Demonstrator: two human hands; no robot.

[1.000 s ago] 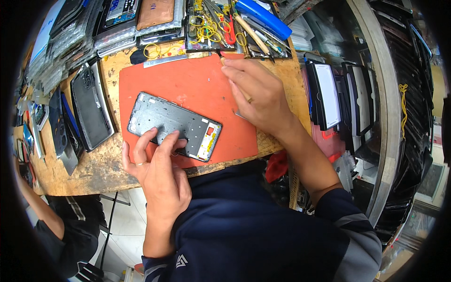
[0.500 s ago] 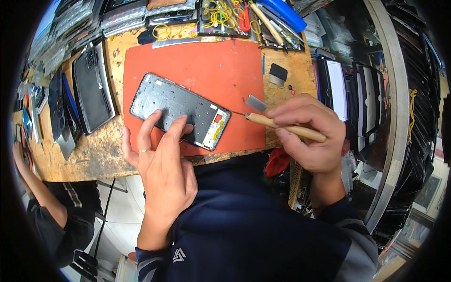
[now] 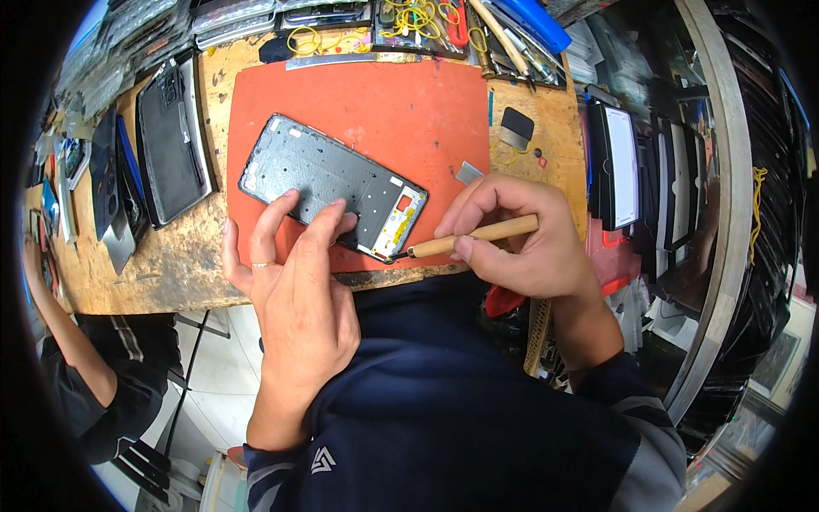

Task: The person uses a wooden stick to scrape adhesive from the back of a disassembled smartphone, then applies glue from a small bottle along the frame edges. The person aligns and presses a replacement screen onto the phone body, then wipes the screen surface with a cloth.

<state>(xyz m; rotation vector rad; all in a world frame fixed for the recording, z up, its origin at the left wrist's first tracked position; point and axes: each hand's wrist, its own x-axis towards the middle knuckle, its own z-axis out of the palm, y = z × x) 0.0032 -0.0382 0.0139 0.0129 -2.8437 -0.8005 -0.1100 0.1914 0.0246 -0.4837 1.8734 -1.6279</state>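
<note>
A black phone frame lies tilted on an orange-red mat, its right end showing a white section with yellow strips. My left hand rests on its near long edge, fingers spread and fingertips touching the frame. Pinched between the thumb and fingers of my right hand is a thin tool with a wooden handle. The dark tip of this tool meets the phone frame's near right corner. Just beyond my right fingers lies a small grey metal blade, partly hidden by them.
Another dark phone part lies on the left of the wooden bench. Along the back are a tool tray with yellow rubber bands and stacked clear packages. White boxes stand at right. A co-worker's arm shows at far left.
My right hand has moved left and nearer, bringing the tool tip from beside the frame's right corner to its near right corner. My left hand keeps its place on the frame.
</note>
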